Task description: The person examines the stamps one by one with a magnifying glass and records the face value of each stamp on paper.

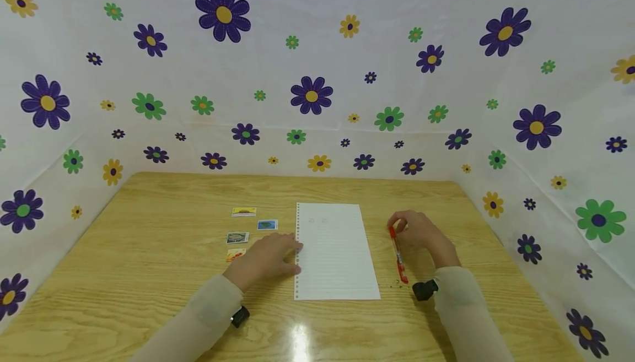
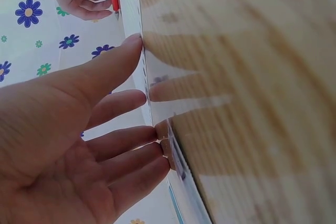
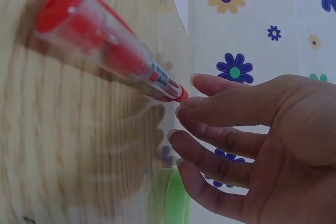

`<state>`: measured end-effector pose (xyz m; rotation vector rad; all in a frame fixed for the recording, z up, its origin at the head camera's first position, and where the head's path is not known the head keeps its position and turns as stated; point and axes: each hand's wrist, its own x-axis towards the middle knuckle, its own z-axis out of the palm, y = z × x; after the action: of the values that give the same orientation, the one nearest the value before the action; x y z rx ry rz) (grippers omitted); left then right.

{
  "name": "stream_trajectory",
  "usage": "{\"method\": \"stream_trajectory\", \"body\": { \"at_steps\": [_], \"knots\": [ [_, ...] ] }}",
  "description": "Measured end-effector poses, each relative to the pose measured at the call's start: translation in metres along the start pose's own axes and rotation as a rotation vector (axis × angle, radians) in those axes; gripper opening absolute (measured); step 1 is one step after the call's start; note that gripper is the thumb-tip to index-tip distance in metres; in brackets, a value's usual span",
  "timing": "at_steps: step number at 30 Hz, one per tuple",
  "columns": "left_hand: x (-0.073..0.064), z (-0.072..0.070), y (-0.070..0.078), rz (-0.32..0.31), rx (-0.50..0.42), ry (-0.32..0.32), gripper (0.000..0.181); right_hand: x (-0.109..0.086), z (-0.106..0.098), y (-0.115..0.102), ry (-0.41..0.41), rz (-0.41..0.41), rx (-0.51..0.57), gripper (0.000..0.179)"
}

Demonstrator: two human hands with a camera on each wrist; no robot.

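My left hand (image 1: 265, 260) rests on the left margin of a sheet of lined, hole-punched paper (image 1: 339, 263). Its fingers are spread, with thumb and fingertips right at the paper's edge in the left wrist view. Two small faint drawings show near the top of the sheet. To the right of the paper, thumb and index finger of my right hand (image 1: 415, 228) pinch the red far end of a clear-barrelled red pen (image 1: 398, 256). The pen's other red end (image 3: 65, 11) points toward the wrist camera, close over the table, and the remaining fingers hang loosely curved.
Several small picture stamps lie left of the paper, among them a yellow stamp (image 1: 244, 212) and a blue stamp (image 1: 267, 225). Dark specks (image 1: 397, 286) are scattered by the pen. Around the wooden table (image 1: 163, 202) hangs a flowered white cloth (image 1: 268, 75).
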<state>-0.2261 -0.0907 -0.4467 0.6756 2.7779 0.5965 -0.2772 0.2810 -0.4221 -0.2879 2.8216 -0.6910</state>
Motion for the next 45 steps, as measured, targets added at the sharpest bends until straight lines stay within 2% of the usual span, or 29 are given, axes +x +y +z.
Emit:
{"method": "stream_trajectory", "body": {
  "at_steps": [10, 18, 28, 38, 45],
  "knots": [
    [0.001, 0.000, 0.000, 0.011, 0.006, 0.029, 0.052, 0.009, 0.004, 0.003, 0.018, -0.040, -0.055, 0.026],
    [0.000, -0.001, 0.001, -0.008, -0.010, 0.033, 0.053, 0.011, 0.004, -0.001, -0.005, -0.092, -0.118, 0.023],
    [0.001, -0.001, 0.001, -0.010, 0.001, 0.034, 0.053, 0.012, 0.002, -0.005, -0.061, -0.090, -0.066, 0.022],
    [0.001, -0.001, 0.003, -0.027, -0.011, 0.024, 0.052, 0.009, 0.003, -0.005, -0.048, -0.120, -0.004, 0.017],
    [0.001, 0.000, 0.003, -0.029, -0.030, 0.034, 0.051, 0.012, 0.004, -0.005, 0.006, -0.178, 0.004, 0.013]
  ]
}}
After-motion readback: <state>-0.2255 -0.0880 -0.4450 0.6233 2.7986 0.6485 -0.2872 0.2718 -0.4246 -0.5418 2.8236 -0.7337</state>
